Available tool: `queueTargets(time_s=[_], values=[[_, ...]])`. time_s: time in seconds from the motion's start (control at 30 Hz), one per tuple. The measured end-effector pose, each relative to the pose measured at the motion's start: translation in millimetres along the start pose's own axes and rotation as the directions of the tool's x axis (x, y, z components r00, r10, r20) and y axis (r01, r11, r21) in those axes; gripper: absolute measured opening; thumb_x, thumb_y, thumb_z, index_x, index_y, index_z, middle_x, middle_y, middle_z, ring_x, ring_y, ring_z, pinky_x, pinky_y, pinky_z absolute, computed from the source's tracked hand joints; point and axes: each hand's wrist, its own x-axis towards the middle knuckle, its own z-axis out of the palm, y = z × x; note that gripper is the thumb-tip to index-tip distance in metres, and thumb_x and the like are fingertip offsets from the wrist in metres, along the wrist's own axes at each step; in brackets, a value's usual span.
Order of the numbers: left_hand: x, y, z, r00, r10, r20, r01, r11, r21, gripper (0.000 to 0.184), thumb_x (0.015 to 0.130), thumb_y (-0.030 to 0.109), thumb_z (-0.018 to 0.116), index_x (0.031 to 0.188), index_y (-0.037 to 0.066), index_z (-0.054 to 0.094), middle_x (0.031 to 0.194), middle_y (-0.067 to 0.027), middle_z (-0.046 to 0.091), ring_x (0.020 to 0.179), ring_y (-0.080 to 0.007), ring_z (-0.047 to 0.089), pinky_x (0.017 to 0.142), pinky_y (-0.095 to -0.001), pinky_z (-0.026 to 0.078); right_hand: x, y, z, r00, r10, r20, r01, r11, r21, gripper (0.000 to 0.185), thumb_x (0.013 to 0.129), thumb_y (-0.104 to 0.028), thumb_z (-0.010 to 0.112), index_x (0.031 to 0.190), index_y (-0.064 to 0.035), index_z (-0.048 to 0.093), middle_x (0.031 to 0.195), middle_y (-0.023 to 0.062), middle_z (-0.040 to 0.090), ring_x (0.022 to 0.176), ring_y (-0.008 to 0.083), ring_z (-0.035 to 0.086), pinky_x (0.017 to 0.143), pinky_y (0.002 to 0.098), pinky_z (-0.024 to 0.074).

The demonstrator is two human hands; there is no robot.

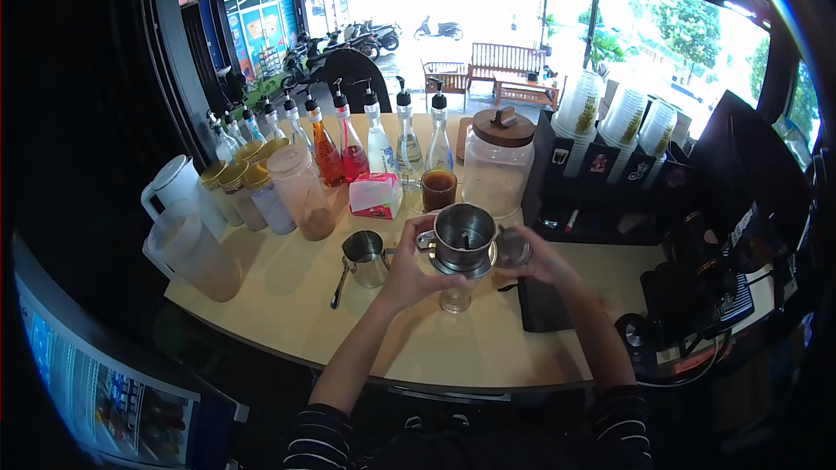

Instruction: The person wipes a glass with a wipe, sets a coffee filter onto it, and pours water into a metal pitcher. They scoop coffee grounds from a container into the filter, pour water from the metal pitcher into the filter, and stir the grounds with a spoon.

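My left hand (pixel 411 268) is closed round the side of a metal coffee drip filter (pixel 462 252), its thumb along the filter's saucer-like base. The filter sits above a clear glass (pixel 455 301) on the counter; dark material shows inside its cup. To the right, my right hand (pixel 540 263) holds a small, greyish, round piece (pixel 515 250), blurred, so I cannot make out its kind. A metal pitcher (pixel 366 259) stands left of my left hand, with a spoon (pixel 340 285) beside it. Behind the filter is a glass of brown drink (pixel 439 189).
Syrup bottles with pumps (pixel 354 148) line the back. Lidded jars (pixel 257 196) and plastic pitchers (pixel 196 248) stand left, near a tissue pack (pixel 376 195). A large wooden-lidded jar (pixel 498 165), a cup rack (pixel 601 178) and a dark cloth or mat (pixel 544 309) occupy the right.
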Motion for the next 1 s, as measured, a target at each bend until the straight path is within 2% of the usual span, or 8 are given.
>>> queueTargets(time_s=[0.07,0.23,0.6,0.67,0.73,0.87,0.93,1.0], values=[[8,13,-8,0.982,0.190,0.014,-0.190,0.979,0.079,0.110,0.054,0.035,0.090,0.139,0.005,0.027,0.127,-0.0143,0.049,0.120,-0.0250,0.048,0.102,-0.0392,0.039,3,10,-2,0.998,0.051,-0.047,-0.057,0.990,-0.127,0.046,0.092,-0.041,0.054,0.121,-0.0056,0.050,0.110,0.0111,0.059,0.096,0.0266,0.062,0.074,0.0479,0.0574],[12,41,-2,0.999,-0.002,-0.034,0.007,0.988,0.152,0.110,0.055,0.028,0.091,0.140,0.007,0.025,0.122,-0.0155,0.055,0.118,-0.0258,0.051,0.104,-0.0406,0.036,11,20,1,0.971,0.123,-0.205,-0.186,0.929,-0.321,0.047,0.087,-0.035,0.062,0.120,-0.0052,0.047,0.116,0.0128,0.054,0.100,0.0249,0.060,0.065,0.0420,0.0598],[5,47,0,0.959,0.282,-0.016,-0.260,0.903,0.341,0.110,0.053,0.024,0.090,0.141,0.008,0.025,0.125,-0.0144,0.055,0.117,-0.0248,0.054,0.096,-0.0377,0.044,17,27,2,0.965,-0.096,-0.244,-0.081,0.777,-0.624,0.070,0.081,-0.041,0.069,0.128,0.0025,0.039,0.111,0.0179,0.058,0.089,0.0212,0.065,0.060,0.0302,0.0569],[4,51,0,0.977,0.208,-0.037,-0.189,0.938,0.292,0.110,0.054,0.023,0.090,0.141,0.008,0.024,0.124,-0.0149,0.055,0.117,-0.0249,0.054,0.097,-0.0382,0.043,25,38,-8,0.968,-0.117,-0.224,-0.053,0.772,-0.634,0.072,0.082,-0.041,0.069,0.129,0.0037,0.039,0.111,0.0186,0.058,0.088,0.0207,0.065,0.058,0.0286,0.0560],[4,52,1,0.990,0.129,-0.054,-0.113,0.965,0.239,0.109,0.055,0.023,0.089,0.141,0.008,0.024,0.124,-0.0153,0.055,0.117,-0.0250,0.053,0.098,-0.0388,0.042,28,44,-9,0.920,-0.356,-0.163,0.079,0.577,-0.813,0.073,0.083,-0.042,0.067,0.130,0.0059,0.041,0.113,0.0193,0.058,0.094,0.0242,0.064,0.069,0.0333,0.0558],[10,47,0,0.994,0.105,-0.034,-0.096,0.977,0.190,0.107,0.057,0.023,0.089,0.141,0.009,0.024,0.123,-0.0166,0.056,0.118,-0.0260,0.053,0.101,-0.0402,0.039,2,30,12,0.959,-0.247,-0.137,0.075,0.690,-0.720,0.072,0.083,-0.042,0.066,0.131,0.0058,0.041,0.118,0.0212,0.056,0.108,0.0305,0.058,0.088,0.0393,0.0487],[12,44,-1,0.994,0.107,-0.020,-0.101,0.977,0.190,0.106,0.058,0.023,0.088,0.141,0.009,0.024,0.123,-0.0169,0.056,0.118,-0.0264,0.052,0.102,-0.0407,0.038,-4,36,7,0.898,-0.434,-0.071,0.111,0.381,-0.918,0.069,0.084,-0.041,0.065,0.131,0.0045,0.042,0.125,0.0234,0.051,0.121,0.0346,0.046,0.103,0.0432,0.0349],[14,41,-3,0.992,0.127,0.000,-0.123,0.961,0.248,0.105,0.059,0.028,0.088,0.140,0.010,0.024,0.121,-0.0176,0.058,0.114,-0.0303,0.056,0.101,-0.0424,0.042,-20,41,4,0.867,-0.497,-0.030,0.138,0.298,-0.944,0.070,0.083,-0.041,0.065,0.132,0.0034,0.041,0.129,0.0235,0.047,0.124,0.0354,0.043,0.104,0.0432,0.0329]])
